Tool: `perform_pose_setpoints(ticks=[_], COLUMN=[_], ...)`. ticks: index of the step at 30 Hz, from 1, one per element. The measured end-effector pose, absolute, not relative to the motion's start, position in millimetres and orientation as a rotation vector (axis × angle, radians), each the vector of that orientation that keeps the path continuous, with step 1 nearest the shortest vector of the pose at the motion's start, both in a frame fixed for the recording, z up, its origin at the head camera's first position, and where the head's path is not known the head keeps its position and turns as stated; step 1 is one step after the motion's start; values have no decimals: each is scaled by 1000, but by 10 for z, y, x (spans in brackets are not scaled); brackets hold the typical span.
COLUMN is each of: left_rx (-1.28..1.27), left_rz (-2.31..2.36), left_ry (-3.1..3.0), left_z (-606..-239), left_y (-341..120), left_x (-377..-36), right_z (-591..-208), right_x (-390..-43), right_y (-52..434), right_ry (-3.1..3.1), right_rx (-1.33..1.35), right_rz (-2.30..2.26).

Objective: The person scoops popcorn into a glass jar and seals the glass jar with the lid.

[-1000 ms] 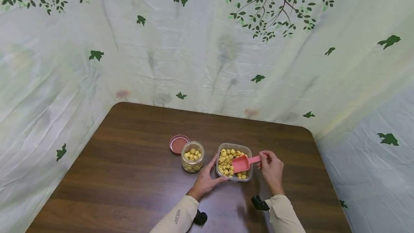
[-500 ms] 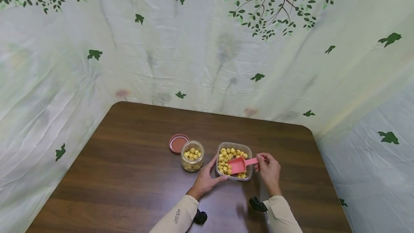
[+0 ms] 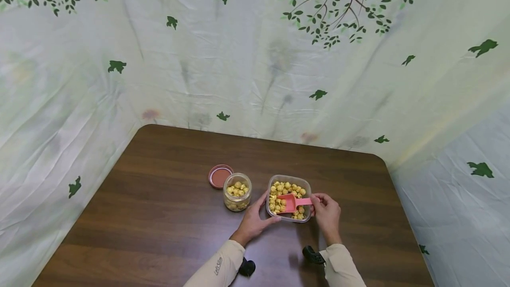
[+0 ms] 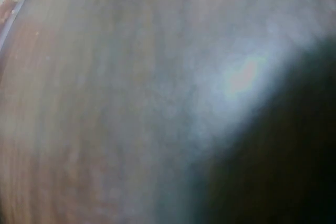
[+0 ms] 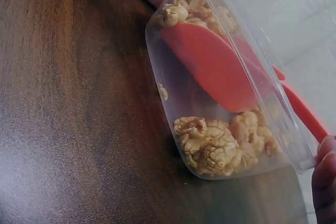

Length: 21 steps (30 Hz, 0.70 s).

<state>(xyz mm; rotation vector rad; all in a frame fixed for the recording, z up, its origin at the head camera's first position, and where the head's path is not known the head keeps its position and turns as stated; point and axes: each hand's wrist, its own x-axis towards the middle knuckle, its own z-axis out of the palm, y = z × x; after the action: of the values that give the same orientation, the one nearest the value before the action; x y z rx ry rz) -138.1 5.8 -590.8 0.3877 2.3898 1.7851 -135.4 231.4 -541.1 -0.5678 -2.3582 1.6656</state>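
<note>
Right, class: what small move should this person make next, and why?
Probably ease the pink scoop upward, kept level: popcorn pieces appear to lie in its front, the right hand pinches its handle, and the left hand already braces the clear container, so lifting should spill little.

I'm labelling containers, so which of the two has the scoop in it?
The rectangular tub, held by the left hand: the pink scoop is inside it. The round jar has none.

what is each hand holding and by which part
The right hand holds the pink scoop by the end of its handle; the left hand holds the clear tub around its near left corner.
</note>
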Motion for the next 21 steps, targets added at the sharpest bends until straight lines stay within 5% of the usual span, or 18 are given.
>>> perform_pose_setpoints(ticks=[21], left_rx=[415], left_rz=[1797], left_ry=[2415], left_z=[-5958], left_y=[59], left_x=[-1388], right_z=[-5375], right_x=[-1376], right_y=[2453], right_ry=[-2395], right_rx=[-559], right_rz=[1991])
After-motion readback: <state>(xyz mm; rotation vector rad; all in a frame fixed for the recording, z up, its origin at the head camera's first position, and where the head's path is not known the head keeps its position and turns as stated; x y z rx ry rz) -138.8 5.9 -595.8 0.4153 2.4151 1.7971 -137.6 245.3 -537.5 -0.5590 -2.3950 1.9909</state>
